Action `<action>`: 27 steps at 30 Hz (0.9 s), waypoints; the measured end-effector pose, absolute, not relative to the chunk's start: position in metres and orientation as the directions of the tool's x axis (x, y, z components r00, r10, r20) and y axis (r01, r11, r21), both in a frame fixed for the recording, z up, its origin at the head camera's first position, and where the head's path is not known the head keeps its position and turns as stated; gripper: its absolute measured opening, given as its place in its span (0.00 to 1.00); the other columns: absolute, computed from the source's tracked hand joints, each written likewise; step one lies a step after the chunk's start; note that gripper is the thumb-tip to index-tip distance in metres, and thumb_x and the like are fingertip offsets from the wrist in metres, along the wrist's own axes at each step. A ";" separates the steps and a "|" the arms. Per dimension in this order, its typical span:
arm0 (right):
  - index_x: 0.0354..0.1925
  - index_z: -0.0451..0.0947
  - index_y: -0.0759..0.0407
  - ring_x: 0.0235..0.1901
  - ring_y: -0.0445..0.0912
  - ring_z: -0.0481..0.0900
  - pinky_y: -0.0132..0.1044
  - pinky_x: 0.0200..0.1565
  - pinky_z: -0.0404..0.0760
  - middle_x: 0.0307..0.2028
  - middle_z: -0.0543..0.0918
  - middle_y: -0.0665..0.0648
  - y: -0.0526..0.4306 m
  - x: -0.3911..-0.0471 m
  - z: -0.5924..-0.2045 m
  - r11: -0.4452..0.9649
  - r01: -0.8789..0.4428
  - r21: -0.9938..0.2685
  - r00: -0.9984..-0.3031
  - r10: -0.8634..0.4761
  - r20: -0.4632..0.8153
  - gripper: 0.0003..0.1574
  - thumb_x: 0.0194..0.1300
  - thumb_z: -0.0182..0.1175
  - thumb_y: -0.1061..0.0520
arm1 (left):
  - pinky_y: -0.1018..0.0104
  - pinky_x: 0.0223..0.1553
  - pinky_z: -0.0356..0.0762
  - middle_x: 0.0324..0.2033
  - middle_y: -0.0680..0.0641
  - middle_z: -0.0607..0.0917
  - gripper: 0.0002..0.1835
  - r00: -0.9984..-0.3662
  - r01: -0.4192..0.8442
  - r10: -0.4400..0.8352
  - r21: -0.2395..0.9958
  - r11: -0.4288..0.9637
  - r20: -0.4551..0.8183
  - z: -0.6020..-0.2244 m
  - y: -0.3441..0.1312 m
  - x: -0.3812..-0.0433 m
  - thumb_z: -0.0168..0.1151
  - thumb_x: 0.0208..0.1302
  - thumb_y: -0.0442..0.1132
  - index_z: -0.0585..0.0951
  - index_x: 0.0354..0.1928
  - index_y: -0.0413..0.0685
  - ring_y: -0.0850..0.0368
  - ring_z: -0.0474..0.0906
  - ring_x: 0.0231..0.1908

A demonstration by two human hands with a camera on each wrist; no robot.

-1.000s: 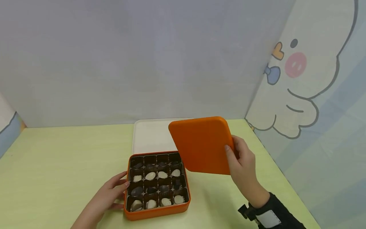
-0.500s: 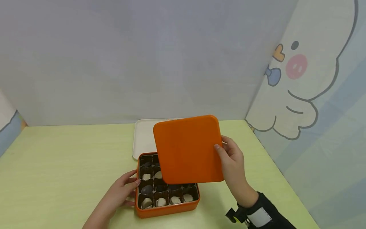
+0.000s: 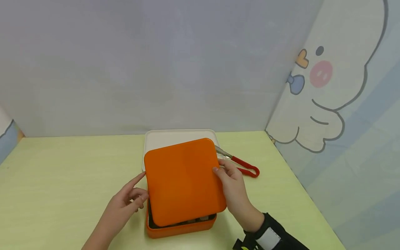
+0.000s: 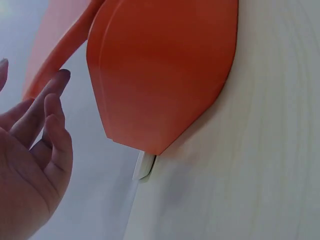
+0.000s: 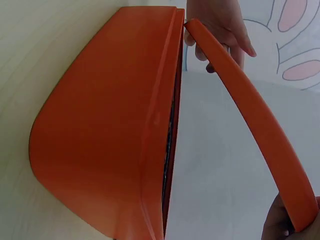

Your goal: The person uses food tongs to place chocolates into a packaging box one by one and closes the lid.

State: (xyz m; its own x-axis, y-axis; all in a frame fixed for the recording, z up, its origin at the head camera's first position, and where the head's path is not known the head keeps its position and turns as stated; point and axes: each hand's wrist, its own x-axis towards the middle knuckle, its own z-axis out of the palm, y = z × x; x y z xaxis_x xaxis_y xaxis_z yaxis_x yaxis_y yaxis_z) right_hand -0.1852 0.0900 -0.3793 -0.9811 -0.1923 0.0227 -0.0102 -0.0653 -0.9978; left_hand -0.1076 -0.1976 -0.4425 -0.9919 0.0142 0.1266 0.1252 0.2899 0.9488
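Note:
My right hand (image 3: pixel 233 184) pinches the right edge of an orange lid (image 3: pixel 184 180), thumb on top and fingers beneath. The lid is tilted over the orange box (image 3: pixel 184 230), its right side higher, as the right wrist view shows the wedge-shaped gap between lid (image 5: pixel 255 120) and box (image 5: pixel 105 120). Only a strip of dark tray and a few pale chocolates (image 3: pixel 203 218) shows below the lid's front edge; the other contents are hidden. My left hand (image 3: pixel 123 205) is at the lid's left side, its loosely bent fingers unwrapped and the index fingertip right at the lid's edge.
Behind the box lies a white tray (image 3: pixel 153 140), partly covered by the lid in the head view. Tongs with red handles (image 3: pixel 245 165) rest at the tray's right side. A grey wall panel (image 3: pixel 140 69) stands along the table's (image 3: pixel 72 173) back edge.
My right hand has brought the lid leftward over the box, covering the chocolates and uncovering the tongs. My left hand has moved from the box's side up to the lid's edge.

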 end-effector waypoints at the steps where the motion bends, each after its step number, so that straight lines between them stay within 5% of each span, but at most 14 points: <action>1: 0.50 0.72 0.55 0.42 0.54 0.74 0.44 0.44 0.77 0.45 0.77 0.60 0.088 -0.186 -0.381 -0.067 -0.001 -0.998 -0.980 -0.196 0.014 0.16 0.64 0.53 0.54 | 0.65 0.29 0.75 0.36 0.51 0.82 0.30 -0.991 0.136 0.020 0.947 0.290 0.136 -0.443 -0.197 -0.108 0.55 0.63 0.46 0.58 0.64 0.73 0.53 0.73 0.31; 4: 0.51 0.71 0.55 0.41 0.53 0.75 0.45 0.44 0.78 0.43 0.77 0.61 0.085 -0.190 -0.387 -0.008 0.006 -1.000 -0.976 -0.218 -0.004 0.18 0.64 0.54 0.51 | 0.66 0.28 0.76 0.33 0.51 0.81 0.33 -0.986 0.160 0.011 0.932 0.326 0.166 -0.446 -0.197 -0.111 0.58 0.61 0.45 0.55 0.65 0.75 0.56 0.74 0.32; 8: 0.54 0.69 0.53 0.38 0.48 0.77 0.45 0.42 0.79 0.40 0.79 0.60 0.087 -0.201 -0.398 0.241 -0.062 -0.968 -0.964 -0.267 -0.004 0.24 0.64 0.53 0.45 | 0.66 0.26 0.75 0.30 0.50 0.79 0.32 -0.987 0.151 -0.005 0.923 0.353 0.164 -0.450 -0.198 -0.115 0.57 0.61 0.46 0.56 0.64 0.75 0.56 0.73 0.29; 19: 0.59 0.64 0.54 0.26 0.40 0.73 0.39 0.30 0.76 0.33 0.78 0.51 0.093 -0.211 -0.419 0.706 -0.299 -0.642 -0.931 -0.362 0.036 0.31 0.67 0.43 0.37 | 0.67 0.26 0.72 0.30 0.49 0.76 0.31 -0.997 0.072 -0.009 0.916 0.396 0.082 -0.455 -0.191 -0.115 0.56 0.62 0.48 0.57 0.66 0.61 0.57 0.71 0.27; 27: 0.60 0.64 0.57 0.40 0.47 0.75 0.49 0.45 0.76 0.44 0.79 0.58 0.096 -0.210 -0.429 0.790 -0.362 -0.495 -0.914 -0.406 0.020 0.32 0.68 0.42 0.38 | 0.67 0.29 0.66 0.30 0.50 0.72 0.33 -0.995 0.057 -0.039 0.863 0.502 0.089 -0.456 -0.181 -0.112 0.55 0.62 0.50 0.58 0.66 0.52 0.59 0.66 0.27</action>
State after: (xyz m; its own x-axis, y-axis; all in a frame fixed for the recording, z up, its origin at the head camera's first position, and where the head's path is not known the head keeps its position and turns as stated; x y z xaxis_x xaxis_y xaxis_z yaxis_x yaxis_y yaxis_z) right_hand -0.2100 0.0960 -0.4287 -0.9137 -0.4059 0.0200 -0.3618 0.7898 -0.4953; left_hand -0.1124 -0.1812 -0.4559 -0.9953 -0.0390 0.0886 0.0572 0.5022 0.8629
